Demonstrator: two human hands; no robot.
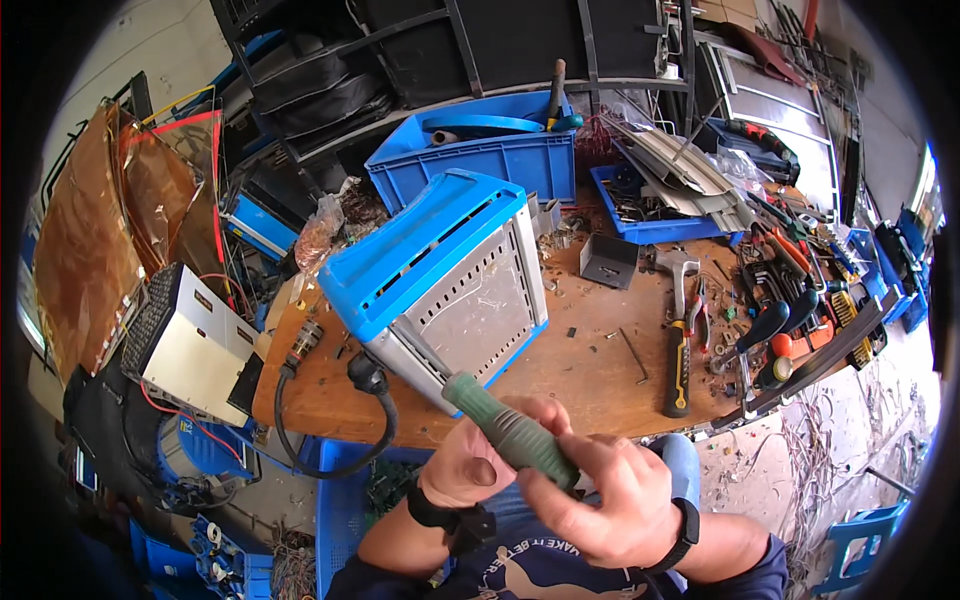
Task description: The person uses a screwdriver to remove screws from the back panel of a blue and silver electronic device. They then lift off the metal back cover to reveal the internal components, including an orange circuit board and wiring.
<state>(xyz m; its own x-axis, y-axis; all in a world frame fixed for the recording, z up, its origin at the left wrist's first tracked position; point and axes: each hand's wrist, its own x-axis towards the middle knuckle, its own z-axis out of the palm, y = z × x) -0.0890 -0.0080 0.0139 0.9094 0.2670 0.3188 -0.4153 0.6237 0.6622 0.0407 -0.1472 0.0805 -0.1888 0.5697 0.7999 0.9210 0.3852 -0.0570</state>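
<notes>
Both my hands are closed around a green, ribbed, tapered cylindrical piece [520, 435], held slanting above the front edge of the wooden table [600, 380]. My left hand [468, 468] wraps it from below, with its fingers partly hidden behind it. The fingers and thumb of my right hand [615, 495] grip its lower right end, whose tip is partly covered. Just beyond its upper left end stands a metal box with a blue frame [470, 290], tilted across the table. A thick black cable with a connector [368, 375] hangs beside the box.
A hammer [680, 340] and red-handled pliers [702, 318] lie right of the box. Further right, hand tools [785, 270] crowd the edge. Behind stand a blue crate [480, 160] and a blue tray [640, 225]. A white metal unit [190, 345] sits at left.
</notes>
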